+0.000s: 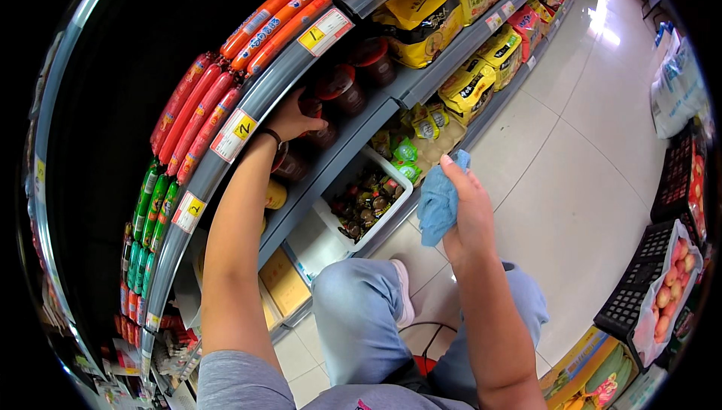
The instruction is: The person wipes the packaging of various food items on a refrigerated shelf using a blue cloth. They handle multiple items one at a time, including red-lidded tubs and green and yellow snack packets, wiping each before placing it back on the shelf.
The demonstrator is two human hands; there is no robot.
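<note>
So on the far left there's the upper shelf (280, 75), its curved front edge stuck with price tags, with wrapped sausages lined up along it: green ones (154, 203) toward the near end, then red ones (194, 117), then orange ones (274, 25) toward the far end.

The left hand (292, 119) is tucked in under that front edge, thumb out to the side, dark band on the wrist. It's right at a row of brown cups with dark red lids (347, 94) on the shelf below, back from that lower shelf's front edge (331, 175). Most of the fingers are hidden, so I honestly can't tell if they're closed on a cup or just touching one.

Under that shelf's front edge sits a white bin (386, 218) full of small dark-wrapped pieces. Past its far end are yellow packets, one batch up on the shelf, another lower down.

Then the right hand (468, 207), out in front of the shelves over the tiled floor, thumb and fingers pinched around a bunched-up blue cloth (438, 205).

Way over right, a black crate (626, 293) of reddish fruit (669, 293) stands well apart from both hands.
</note>
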